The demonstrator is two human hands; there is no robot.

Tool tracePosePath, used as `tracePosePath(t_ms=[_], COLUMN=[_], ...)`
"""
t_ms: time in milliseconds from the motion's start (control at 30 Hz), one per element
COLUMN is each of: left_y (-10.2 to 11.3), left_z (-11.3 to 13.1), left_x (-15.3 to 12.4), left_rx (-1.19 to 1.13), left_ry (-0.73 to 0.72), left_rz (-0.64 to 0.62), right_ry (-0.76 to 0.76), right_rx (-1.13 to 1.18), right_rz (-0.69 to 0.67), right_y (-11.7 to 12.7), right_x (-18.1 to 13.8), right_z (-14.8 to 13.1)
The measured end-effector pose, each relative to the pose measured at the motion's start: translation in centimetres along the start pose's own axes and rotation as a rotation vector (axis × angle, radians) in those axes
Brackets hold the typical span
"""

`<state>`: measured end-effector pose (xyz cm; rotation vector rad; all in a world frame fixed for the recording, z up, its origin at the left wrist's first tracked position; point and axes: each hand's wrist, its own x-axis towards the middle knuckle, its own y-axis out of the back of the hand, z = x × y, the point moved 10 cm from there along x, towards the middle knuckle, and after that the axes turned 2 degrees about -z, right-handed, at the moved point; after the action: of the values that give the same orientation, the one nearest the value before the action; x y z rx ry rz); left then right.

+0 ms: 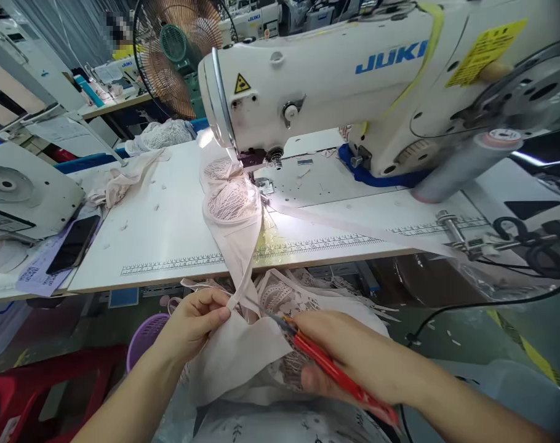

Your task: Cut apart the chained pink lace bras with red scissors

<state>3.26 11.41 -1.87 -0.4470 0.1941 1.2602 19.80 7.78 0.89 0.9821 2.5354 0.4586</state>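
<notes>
A pale pink lace bra point(231, 200) lies under the needle area of a white sewing machine point(317, 86), and its band hangs over the table's front edge. My left hand point(194, 323) pinches the hanging end of that band between thumb and fingers. In my right hand point(349, 351) is a pair of red-handled scissors point(326, 360). Their blades point left, towards the cloth just right of my left hand; whether they touch it I cannot tell. Below both hands, more pale lace pieces point(284, 295) are heaped over my lap.
A printed ruler strip point(169, 266) runs along the table's front edge. To the left are a phone point(74, 244), paper and another machine point(24, 184). A grey thread cone point(469, 166) leans at right. A purple basket point(144, 338) and red stool point(86, 375) stand below; a fan point(176, 52) is behind.
</notes>
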Motion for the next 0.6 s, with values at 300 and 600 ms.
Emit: tracePosePath(t_ms=[300, 600], left_y=[0.1, 0.4], left_z=[-0.2, -0.5], left_x=[-0.6, -1.1], left_rx=[0.067, 0.081], left_ry=[0.008, 0.008], left_rz=[0.077, 0.119], right_ry=[-0.173, -0.115], right_rx=[-0.036, 0.058], right_rz=[-0.034, -0.035], right_y=[-2.1, -2.5], right_x=[0.0, 0.6], right_z=[0.5, -0.7])
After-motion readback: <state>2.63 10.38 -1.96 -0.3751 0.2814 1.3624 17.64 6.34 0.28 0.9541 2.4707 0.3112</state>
